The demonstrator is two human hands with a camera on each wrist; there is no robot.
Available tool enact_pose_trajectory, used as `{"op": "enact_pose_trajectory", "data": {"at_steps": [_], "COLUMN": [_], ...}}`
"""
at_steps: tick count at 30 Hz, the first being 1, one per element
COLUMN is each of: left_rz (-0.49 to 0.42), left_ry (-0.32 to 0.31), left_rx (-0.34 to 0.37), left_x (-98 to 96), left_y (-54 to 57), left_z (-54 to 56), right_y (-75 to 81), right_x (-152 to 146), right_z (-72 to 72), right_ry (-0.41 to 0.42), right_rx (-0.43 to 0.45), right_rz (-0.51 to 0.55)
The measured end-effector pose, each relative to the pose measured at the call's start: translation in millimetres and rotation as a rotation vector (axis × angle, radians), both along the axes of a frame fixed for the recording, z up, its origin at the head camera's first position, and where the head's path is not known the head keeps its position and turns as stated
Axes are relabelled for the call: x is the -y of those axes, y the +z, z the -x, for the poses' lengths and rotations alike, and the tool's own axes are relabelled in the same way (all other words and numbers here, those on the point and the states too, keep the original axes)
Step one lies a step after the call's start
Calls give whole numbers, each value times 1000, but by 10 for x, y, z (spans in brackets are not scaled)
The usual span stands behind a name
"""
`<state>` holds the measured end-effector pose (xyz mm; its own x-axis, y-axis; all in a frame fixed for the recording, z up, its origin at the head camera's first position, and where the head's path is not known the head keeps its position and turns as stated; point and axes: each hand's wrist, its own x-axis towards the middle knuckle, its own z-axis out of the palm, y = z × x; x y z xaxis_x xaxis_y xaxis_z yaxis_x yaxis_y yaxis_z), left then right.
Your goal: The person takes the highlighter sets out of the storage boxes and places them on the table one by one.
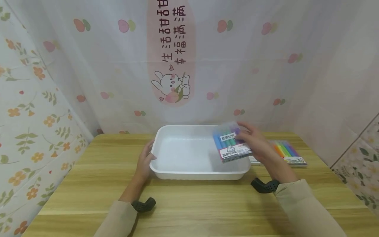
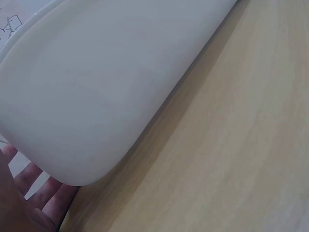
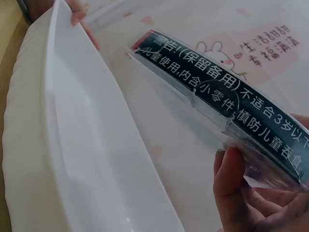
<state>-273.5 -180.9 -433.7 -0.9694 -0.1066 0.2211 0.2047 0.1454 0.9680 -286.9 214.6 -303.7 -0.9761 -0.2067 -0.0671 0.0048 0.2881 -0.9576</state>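
Observation:
A white plastic tray (image 1: pixel 199 176) sits on the table, seen from the side in the left wrist view. At its left end my left hand (image 1: pixel 145 161) holds the rim, thumb over the edge and fingers along the outside. My right hand (image 1: pixel 254 140) grips a clear pack of coloured markers (image 1: pixel 228 140) by its right side, tilted above the tray's right part. In the right wrist view the thumb and fingers pinch the pack's case, and its dark printed end (image 3: pixel 217 99) faces the camera. Some of the markers are hidden by the fingers and label.
Right of the tray lies another pack of coloured markers (image 1: pixel 285 151), with a white case edge beside it partly hidden by my right arm. The wooden table (image 1: pixel 189 207) runs up to a patterned curtain (image 1: pixel 118 75) behind; more patterned cloth hangs at both sides.

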Motion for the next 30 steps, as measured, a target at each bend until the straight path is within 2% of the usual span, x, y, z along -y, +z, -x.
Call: {"op": "enact_pose_trajectory", "data": {"at_steps": [5, 12, 16, 19, 25, 30], "left_rz": [4, 2, 7, 6, -5, 3], "left_ry": [-2, 1, -7, -14, -22, -8], "left_rx": [-1, -9, -4, 5, 14, 28], "left_x": [13, 22, 19, 17, -2, 8], "left_y": [14, -3, -10, -9, -4, -9], "left_z": [-4, -6, -8, -9, -10, -26], "right_y": [-39, -109, -151, -168, -192, -203], "right_x": [-193, -529, -755, -921, -1243, -1495], "right_z": [-77, -159, -182, -182, -150, -122], "right_ry": [4, 17, 6, 7, 40, 15], "right_rx": [15, 67, 80, 69, -8, -21], "right_rz": [87, 276, 316, 332, 404, 431]}}
